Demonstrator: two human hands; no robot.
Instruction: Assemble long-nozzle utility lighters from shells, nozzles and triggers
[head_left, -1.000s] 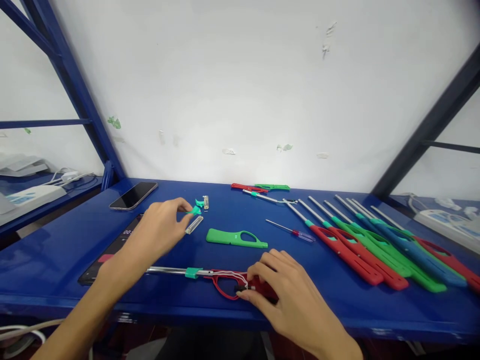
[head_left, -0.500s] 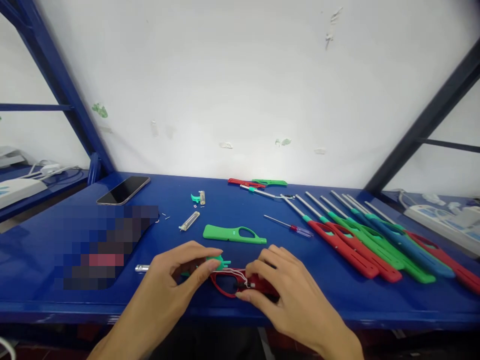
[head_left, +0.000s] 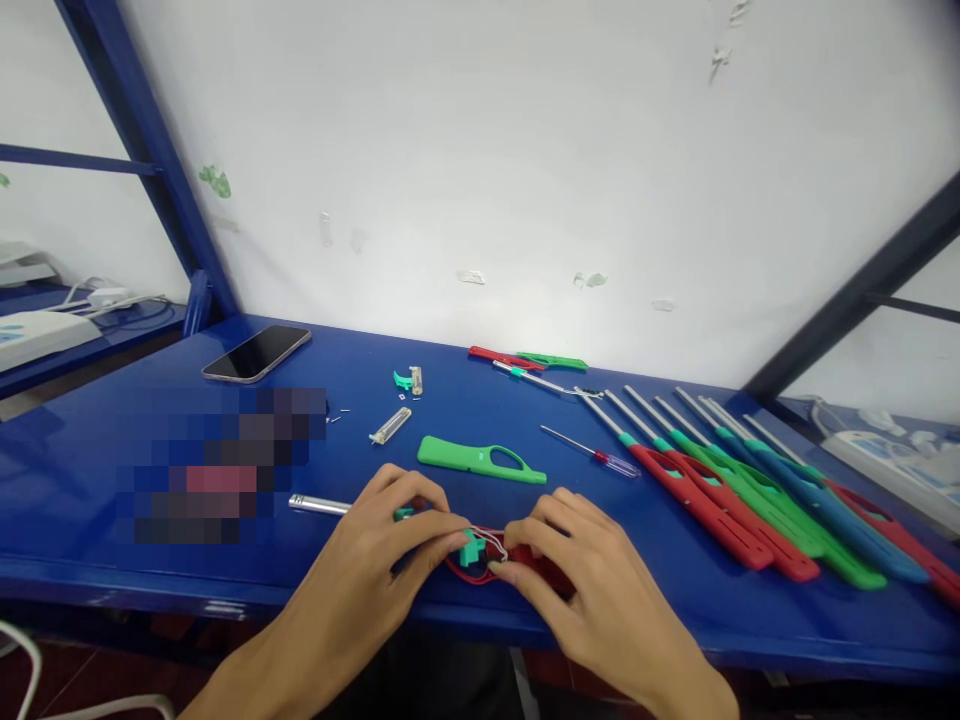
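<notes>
My left hand point(head_left: 386, 560) pinches a small teal trigger piece point(head_left: 472, 549) between thumb and fingertips, over the loop of a red lighter shell half point(head_left: 474, 579). My right hand point(head_left: 592, 575) is closed around the other end of that shell, its thumb and fingertips near thin white wires point(head_left: 493, 541). A silver lighter tube point(head_left: 319, 504) sticks out to the left from behind my left hand. The inside of the shell is mostly hidden by my fingers. Just beyond my hands lies a green lighter shell half point(head_left: 457, 456).
Several assembled stick lighters point(head_left: 697, 508) lie in a row on the right, beside a screwdriver point(head_left: 596, 455). Small clear lighter tanks point(head_left: 391, 426), a phone point(head_left: 257, 354) and a blurred dark object point(head_left: 225, 475) are on the left. Another tube with wires point(head_left: 529, 377) lies near the wall.
My left hand has moved right, bringing the teal trigger piece over the red shell's loop. More of the silver tube shows. My right hand stays at the shell; the whole view has shifted slightly.
</notes>
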